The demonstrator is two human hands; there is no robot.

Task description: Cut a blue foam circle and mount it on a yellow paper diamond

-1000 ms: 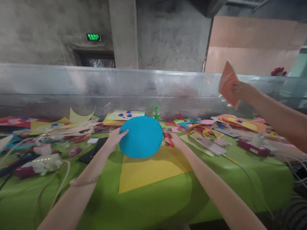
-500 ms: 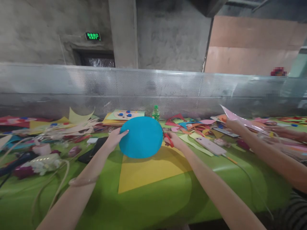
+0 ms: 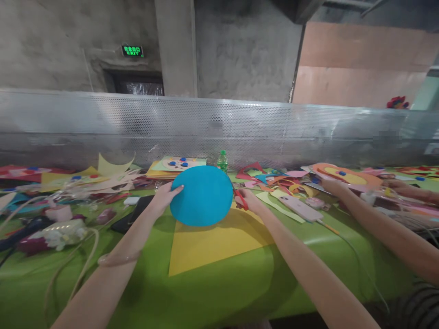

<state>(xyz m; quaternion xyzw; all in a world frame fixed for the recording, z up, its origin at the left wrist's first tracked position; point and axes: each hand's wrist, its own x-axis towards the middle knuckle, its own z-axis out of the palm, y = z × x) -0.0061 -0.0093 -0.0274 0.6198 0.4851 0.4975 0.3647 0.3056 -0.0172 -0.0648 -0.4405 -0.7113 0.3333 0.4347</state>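
A blue paper oval (image 3: 201, 196) is held up in front of me. My left hand (image 3: 164, 195) grips its left edge, with the thumb on the near face and the fingers behind. At the oval's right edge, my right hand (image 3: 249, 201) is closed round red-handled scissors (image 3: 243, 200). Their blades lie near the paper's rim, partly hidden, and I cannot tell if they are open. Below the oval, a yellow paper sheet (image 3: 212, 249) lies flat on the green table cover (image 3: 219, 299).
Coloured paper scraps (image 3: 274, 178) and a pink phone (image 3: 301, 208) with a cable lie to the right. A green bottle (image 3: 222, 161) stands behind the oval. Cables and a power strip (image 3: 61, 233) are at left. A co-worker's arm (image 3: 380, 228) reaches in from the right.
My hands, the blue oval and the scissors have hardly moved. At right, the co-worker's sheet has tilted down, and an orange and yellow piece now shows there.
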